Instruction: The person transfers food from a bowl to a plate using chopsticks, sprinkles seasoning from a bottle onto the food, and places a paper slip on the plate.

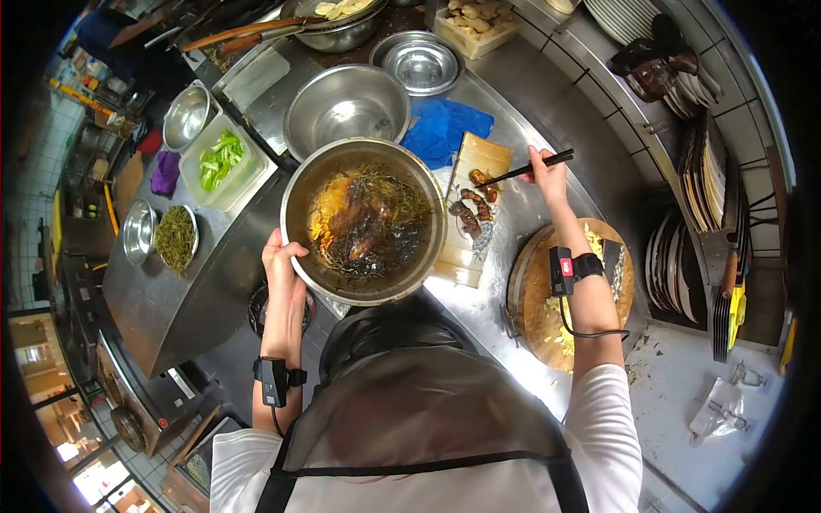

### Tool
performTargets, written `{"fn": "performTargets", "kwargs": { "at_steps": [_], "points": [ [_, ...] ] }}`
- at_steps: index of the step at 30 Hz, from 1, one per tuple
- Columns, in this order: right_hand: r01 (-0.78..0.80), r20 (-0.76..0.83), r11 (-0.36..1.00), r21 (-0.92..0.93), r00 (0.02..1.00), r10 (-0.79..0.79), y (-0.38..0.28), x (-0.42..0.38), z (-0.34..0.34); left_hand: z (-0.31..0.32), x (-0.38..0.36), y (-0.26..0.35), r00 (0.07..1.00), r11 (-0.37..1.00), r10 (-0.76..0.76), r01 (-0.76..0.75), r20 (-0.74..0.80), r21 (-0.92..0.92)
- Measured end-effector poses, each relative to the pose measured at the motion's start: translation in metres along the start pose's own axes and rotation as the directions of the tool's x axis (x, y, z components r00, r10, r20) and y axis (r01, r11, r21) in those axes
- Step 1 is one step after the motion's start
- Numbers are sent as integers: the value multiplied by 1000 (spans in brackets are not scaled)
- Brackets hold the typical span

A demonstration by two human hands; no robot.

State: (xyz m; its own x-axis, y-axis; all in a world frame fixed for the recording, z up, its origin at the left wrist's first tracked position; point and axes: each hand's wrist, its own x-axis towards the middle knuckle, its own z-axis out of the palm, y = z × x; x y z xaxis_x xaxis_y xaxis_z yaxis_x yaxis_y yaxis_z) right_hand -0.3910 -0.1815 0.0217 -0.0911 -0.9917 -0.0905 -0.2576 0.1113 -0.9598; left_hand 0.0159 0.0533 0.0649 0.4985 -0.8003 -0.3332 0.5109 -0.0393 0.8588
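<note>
My left hand (284, 263) grips the rim of a large metal bowl (289, 201) on its left side. Inside the bowl lie dark liquid, herb strands and browned pieces of food (355, 218). My right hand (546, 173) is closed around dark chopsticks (534, 168), whose tips reach the brown food pieces (473, 198) on a rectangular tan plate (466, 272). That plate lies just right of the bowl on the metal counter. Beside its upper end is a crumpled blue cloth or bag (445, 128).
A round wooden board (523, 295) with chopped yellow bits and a cleaver (612, 261) sits under my right forearm. Behind the bowl stands an empty metal basin (346, 107). Green vegetables fill a tub (244, 184) at left; stacked plates (671, 265) stand at right.
</note>
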Motion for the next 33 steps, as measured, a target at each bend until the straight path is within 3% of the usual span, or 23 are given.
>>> {"fn": "performTargets", "kwargs": {
  "at_steps": [3, 5, 6, 9, 13, 15, 17, 19, 21, 22, 25, 28, 29, 32, 33],
  "points": [
    [-48, -24, 998, 31, 998, 49, -8, -8, 4, 11, -4, 3, 1000, 1000, -6, 6, -4, -2],
    [10, 3, 1000, -22, 1000, -10, -15, -15, -9, 20, -3, 7, 999, 997, -5, 10, -53, 78],
    [-9, -80, 1000, 3, 997, 9, -35, -31, -10, 18, 1, 1, 999, 999, 0, 2, -39, 39],
    [85, -62, 983, 165, 995, -76, -94, -91, -18, 32, 7, 3, 1000, 997, 8, -8, 5, 82],
    [87, 310, 994, 69, 945, -104, -127, -165, 12, 54, 25, -6, 995, 996, 3, -11, 99, 87],
    [351, 387, 934, -74, 873, -297, -123, -179, 33, 72, 24, -1, 992, 997, -35, 26, 124, 69],
    [534, 443, 839, -101, 780, -443, -126, -185, 47, 82, 30, -2, 982, 997, -46, 33, 182, 75],
    [551, 406, 827, -110, 784, -469, -123, -183, 47, 87, 35, -7, 978, 997, -66, 54, 200, 61],
    [484, 230, 851, -204, 868, -439, -114, -176, 36, 87, 39, -9, 967, 997, -51, 36, 251, 63],
    [369, 154, 921, -125, 924, -349, -108, -173, 29, 88, 39, -9, 965, 997, -56, 41, 255, 65],
    [276, 44, 961, 1, 960, -275, -110, -182, 11, 92, 39, -6, 969, 997, -71, 63, 236, 44],
    [420, 277, 880, -223, 893, -356, -132, -203, 9, 92, 37, -1, 968, 996, -77, 67, 237, 50],
    [541, 391, 820, -186, 806, -444, -124, -202, 12, 91, 37, 1, 964, 995, -103, 96, 246, 37],
    [682, 533, 704, -197, 677, -507, -121, -211, 30, 90, 35, 1, 954, 989, -147, 145, 262, 25],
    [790, 584, 568, -229, 579, -569, -117, -213, 35, 90, 35, 1, 950, 986, -165, 165, 265, 26]
  ]
}}
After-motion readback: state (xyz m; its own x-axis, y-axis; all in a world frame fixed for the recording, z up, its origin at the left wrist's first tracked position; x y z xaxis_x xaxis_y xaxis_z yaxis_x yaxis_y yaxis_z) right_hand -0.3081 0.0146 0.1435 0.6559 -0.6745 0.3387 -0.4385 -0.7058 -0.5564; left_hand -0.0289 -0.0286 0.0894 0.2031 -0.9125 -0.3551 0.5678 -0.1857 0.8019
